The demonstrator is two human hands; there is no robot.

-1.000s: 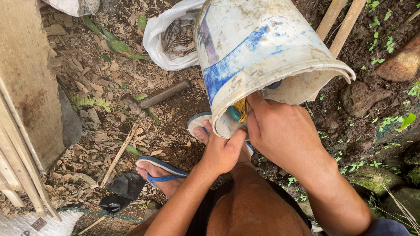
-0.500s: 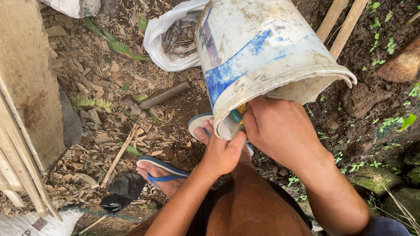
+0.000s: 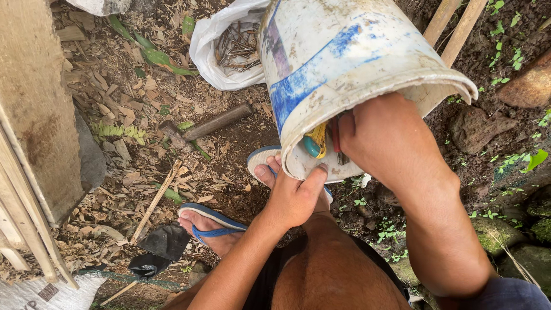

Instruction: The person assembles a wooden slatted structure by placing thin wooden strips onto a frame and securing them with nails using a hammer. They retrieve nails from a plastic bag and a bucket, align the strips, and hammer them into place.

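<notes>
Reaching into a tilted white bucket [image 3: 344, 63] with blue markings, the right hand [image 3: 384, 135] has its fingers hidden inside among tool handles, so its grip cannot be told; the left hand [image 3: 295, 198] is clamped on the bucket's lower rim, steadying it above the dirt ground. Picking out one tool looks like the step in hand. Counted: one bucket, one white bag of nails [image 3: 229, 46], two blue sandals [image 3: 209, 221], one hammer [image 3: 209, 125].

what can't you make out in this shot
Head view:
- Right hand: its fingers are hidden inside the bucket, so what they grip is unclear.
- Tools in the bucket: only yellow and teal bits show past the rim.
- Bag: top cut off by the edge.
</notes>
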